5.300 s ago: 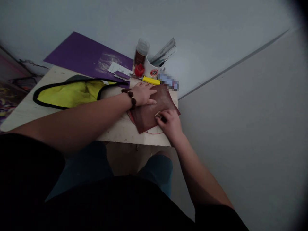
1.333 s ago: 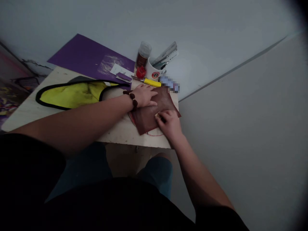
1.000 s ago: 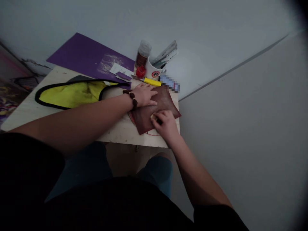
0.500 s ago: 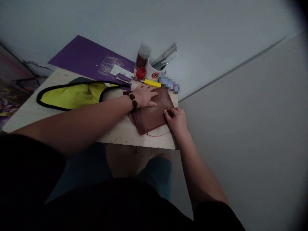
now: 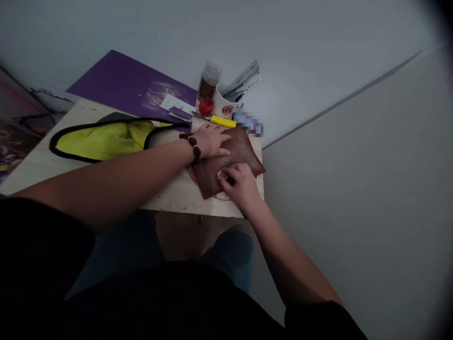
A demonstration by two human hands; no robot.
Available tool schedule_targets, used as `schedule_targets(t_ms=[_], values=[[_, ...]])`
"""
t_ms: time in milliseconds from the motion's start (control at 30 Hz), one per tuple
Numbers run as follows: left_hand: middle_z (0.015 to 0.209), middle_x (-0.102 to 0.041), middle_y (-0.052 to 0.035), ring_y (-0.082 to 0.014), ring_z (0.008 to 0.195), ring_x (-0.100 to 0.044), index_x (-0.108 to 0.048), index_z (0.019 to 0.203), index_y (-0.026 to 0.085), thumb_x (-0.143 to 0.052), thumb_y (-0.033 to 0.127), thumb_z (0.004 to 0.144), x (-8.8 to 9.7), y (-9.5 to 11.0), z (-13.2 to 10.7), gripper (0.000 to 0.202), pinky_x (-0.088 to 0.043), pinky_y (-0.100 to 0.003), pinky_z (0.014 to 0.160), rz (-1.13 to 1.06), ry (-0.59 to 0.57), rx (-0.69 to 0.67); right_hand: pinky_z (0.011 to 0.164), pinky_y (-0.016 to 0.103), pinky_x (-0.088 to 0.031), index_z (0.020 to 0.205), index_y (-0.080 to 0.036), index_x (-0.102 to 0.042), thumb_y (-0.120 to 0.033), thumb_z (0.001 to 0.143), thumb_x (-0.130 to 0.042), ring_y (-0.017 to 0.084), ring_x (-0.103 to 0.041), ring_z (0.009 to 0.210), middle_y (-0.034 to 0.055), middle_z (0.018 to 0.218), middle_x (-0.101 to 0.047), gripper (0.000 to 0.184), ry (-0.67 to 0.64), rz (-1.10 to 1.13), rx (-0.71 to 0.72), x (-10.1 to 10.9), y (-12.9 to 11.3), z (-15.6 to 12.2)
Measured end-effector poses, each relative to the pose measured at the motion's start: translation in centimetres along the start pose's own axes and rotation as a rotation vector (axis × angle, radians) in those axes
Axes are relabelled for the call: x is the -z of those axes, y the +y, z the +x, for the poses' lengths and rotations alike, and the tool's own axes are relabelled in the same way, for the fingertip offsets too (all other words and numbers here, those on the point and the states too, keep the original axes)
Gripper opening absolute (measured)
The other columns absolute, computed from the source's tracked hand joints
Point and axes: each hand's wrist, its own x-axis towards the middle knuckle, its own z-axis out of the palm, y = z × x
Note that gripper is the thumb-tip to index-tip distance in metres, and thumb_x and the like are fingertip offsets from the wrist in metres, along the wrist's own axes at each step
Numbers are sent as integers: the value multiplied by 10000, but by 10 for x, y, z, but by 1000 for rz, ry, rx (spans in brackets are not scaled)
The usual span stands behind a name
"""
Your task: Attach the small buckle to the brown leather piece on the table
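Observation:
A reddish-brown sheet that looks like leather [image 5: 244, 147] lies at the right end of the table. My left hand [image 5: 209, 140] rests flat on its upper left part, fingers spread. Over the lower part of the sheet, my right hand [image 5: 243, 183] is closed in a pinch on a small pale pad [image 5: 221, 173], which touches the surface. Most of the pad is hidden by my fingers, so its exact kind is unclear. A yellow-handled cutter [image 5: 223, 121] lies just beyond the sheet's far edge.
Behind the sheet stand a white mug [image 5: 223, 105] with rulers and pens, a clear-topped bottle [image 5: 209, 80] and a red round object [image 5: 205, 106]. A yellow cloth item with black edging [image 5: 106, 141] and a purple board [image 5: 116, 80] lie left. A wall borders the wooden table [image 5: 170, 200].
My right hand has slid left across the sheet with the pad, from its right edge toward the lower middle. The sheet's right corner now shows. My left hand stays in place.

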Motion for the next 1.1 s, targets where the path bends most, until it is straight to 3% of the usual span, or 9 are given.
schedule_targets(t_ms=[67,233,433,600,800,967,1100], values=[[1885,-452,-112,-387,1706,-405,-630,1720,294,-544,737,1082,-1,-1,0,781,-241,-551,1399,-5,3,-4,1085,511,-591,1244,-270,-883,-436,1108,-745,320,-706,1187,122,1198,-822,254,-25,19,53,-1,-5,-3],[1882,-457,-120,-391,1708,-404,-629,1719,282,-562,736,1074,1,1,0,792,-249,-556,1398,4,-11,6,1034,543,-589,1096,-217,-901,-382,1095,-736,351,-705,1085,156,1084,-826,233,114,-134,-198,10,20,4],[1884,-451,-134,-396,1711,-409,-618,1731,257,-538,732,1093,5,2,-2,799,-253,-561,1404,20,-11,4,1072,504,-588,1240,-263,-880,-420,1106,-743,320,-702,1176,121,1190,-818,247,2,2,43,-1,2,-2],[1883,-449,-144,-390,1710,-415,-617,1732,247,-556,734,1086,3,3,-1,812,-267,-558,1401,34,-26,17,1030,547,-597,1090,-235,-888,-384,1063,-755,354,-705,1096,138,1097,-828,201,124,-105,-184,6,21,2],[1889,-448,-97,-406,1714,-395,-613,1739,315,-566,723,1082,2,2,-1,774,-243,-562,1403,-14,-4,14,1084,525,-590,1209,-277,-879,-433,1088,-751,325,-721,1170,118,1177,-830,235,1,22,33,3,6,-7],[1872,-471,-113,-386,1708,-409,-641,1711,304,-572,733,1082,3,3,-1,765,-265,-543,1394,2,-8,15,1032,559,-596,1072,-234,-889,-391,1059,-757,355,-707,1083,143,1082,-829,206,142,-87,-192,9,18,-5],[1882,-458,-115,-393,1709,-406,-628,1724,295,-551,719,1092,3,2,-3,765,-253,-554,1401,-3,4,1,1071,517,-599,1221,-264,-882,-405,1081,-765,325,-707,1171,126,1178,-823,230,6,24,20,0,0,-9]])
